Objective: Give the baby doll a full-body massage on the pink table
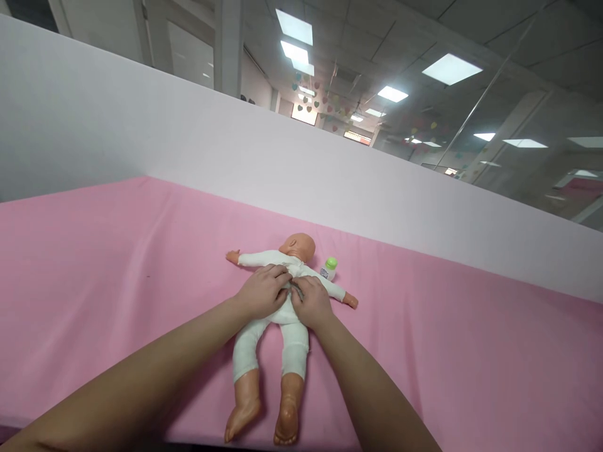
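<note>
A baby doll (294, 351) in a white suit lies on a pink sheet (188, 251), its bare head turned to the left and its arms spread out. My left hand (264, 290) rests on the left side of the doll's torso, and my right hand (311, 300) on the right side. The fingertips of both hands come close together at the middle of the chest, on the white cloth. Both hands have bent fingers; whether they pinch the cloth is too small to tell. The doll's legs point toward me, feet bare.
A small bottle (328, 270) with a green cap stands beside the doll's right-hand arm, near its head. Behind the sheet runs a low white wall (235, 150), with glass above it at the right.
</note>
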Motion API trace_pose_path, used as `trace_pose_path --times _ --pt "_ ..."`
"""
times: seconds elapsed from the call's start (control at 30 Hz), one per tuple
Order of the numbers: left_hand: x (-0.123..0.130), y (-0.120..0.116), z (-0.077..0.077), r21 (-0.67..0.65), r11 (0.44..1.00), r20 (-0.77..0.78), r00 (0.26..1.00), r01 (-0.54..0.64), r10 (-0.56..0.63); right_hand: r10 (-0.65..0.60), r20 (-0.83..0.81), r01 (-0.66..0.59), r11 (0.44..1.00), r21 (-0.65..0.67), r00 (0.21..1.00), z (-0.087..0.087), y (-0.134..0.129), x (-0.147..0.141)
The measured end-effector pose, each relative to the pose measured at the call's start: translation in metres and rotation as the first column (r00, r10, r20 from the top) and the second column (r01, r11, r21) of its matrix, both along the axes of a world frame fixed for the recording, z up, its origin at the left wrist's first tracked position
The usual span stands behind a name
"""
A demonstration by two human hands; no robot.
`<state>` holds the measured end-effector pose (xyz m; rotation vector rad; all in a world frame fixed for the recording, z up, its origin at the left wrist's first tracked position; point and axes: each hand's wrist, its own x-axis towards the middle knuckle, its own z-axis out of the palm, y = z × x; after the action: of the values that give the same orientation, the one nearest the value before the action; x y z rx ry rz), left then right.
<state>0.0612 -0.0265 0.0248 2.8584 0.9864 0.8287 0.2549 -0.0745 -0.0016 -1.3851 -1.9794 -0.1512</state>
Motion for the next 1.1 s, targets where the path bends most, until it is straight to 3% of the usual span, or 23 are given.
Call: trace_pose_path --times 0.23,0.53,0.7,0.8,1.1 --pt "0.001 -0.002 -0.004 0.114 0.991 0.005 0.998 -0.070 0.070 -0.033 -0.025 0.035 0.995 0.095 0.999 -0.006 0.002 0.004" --pt "0.002 -0.001 -0.004 0.084 0.993 -0.049 0.995 -0.078 0.083 -0.028 0.003 0.028 0.994 -0.107 1.000 -0.004 0.005 0.003" --pt "0.001 0.001 -0.007 0.085 0.993 -0.045 0.995 -0.088 0.092 -0.040 -0.014 0.039 0.996 -0.077 0.999 -0.005 0.003 0.003" --pt "0.002 0.002 -0.012 0.045 0.995 -0.060 0.993 -0.094 0.097 -0.073 -0.023 0.072 0.997 -0.040 0.997 -0.010 0.005 0.004" --pt "0.004 0.006 -0.011 -0.133 0.983 -0.153 0.982 -0.129 0.109 -0.001 -0.037 -0.007 0.981 -0.195 0.999 -0.012 0.010 0.011"
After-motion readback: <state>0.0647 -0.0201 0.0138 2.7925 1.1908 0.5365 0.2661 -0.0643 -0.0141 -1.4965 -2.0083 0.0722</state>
